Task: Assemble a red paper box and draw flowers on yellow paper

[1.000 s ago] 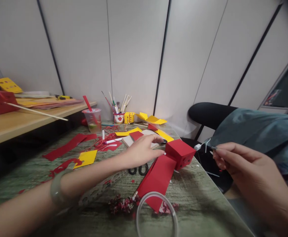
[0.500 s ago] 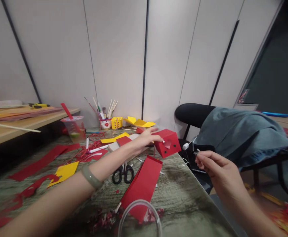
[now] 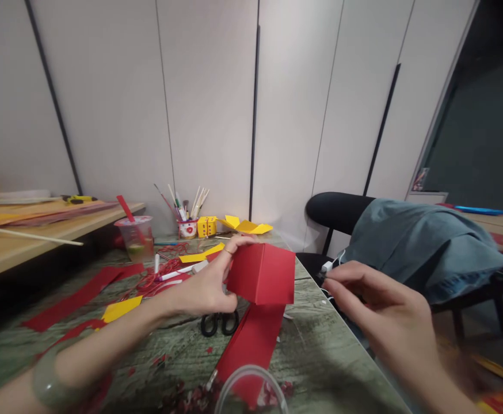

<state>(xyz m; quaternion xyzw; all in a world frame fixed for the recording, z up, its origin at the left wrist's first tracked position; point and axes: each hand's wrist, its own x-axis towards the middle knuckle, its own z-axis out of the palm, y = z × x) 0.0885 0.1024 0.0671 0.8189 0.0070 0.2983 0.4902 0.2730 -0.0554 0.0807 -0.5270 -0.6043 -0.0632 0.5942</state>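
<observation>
My left hand (image 3: 214, 282) wears a ring and a pale bracelet, and grips a red paper box (image 3: 273, 273) from its left side, fingers behind and thumb below. Two plain faces of the box point toward me. To the right, past the table edge, my right hand (image 3: 376, 310) is closed in a pinch; something tiny and dark sits at the fingertips, too small to name. Under the box lies a long folded strip of red paper (image 3: 254, 345). Black-handled scissors (image 3: 219, 324) rest left of that strip, partly hidden by the left hand and box.
A round clear plastic rim (image 3: 251, 374) stands at the front. Further back are a plastic cup (image 3: 134, 236), a brush holder (image 3: 187, 229), a yellow paper cube (image 3: 207, 226) and red cord (image 3: 165, 276). A black chair (image 3: 338, 210) draped with denim (image 3: 415, 247) stands at right.
My left hand has brought the red box closer and turned it, so the face with cut-outs no longer shows. My right hand has moved slightly left, still pinched.
</observation>
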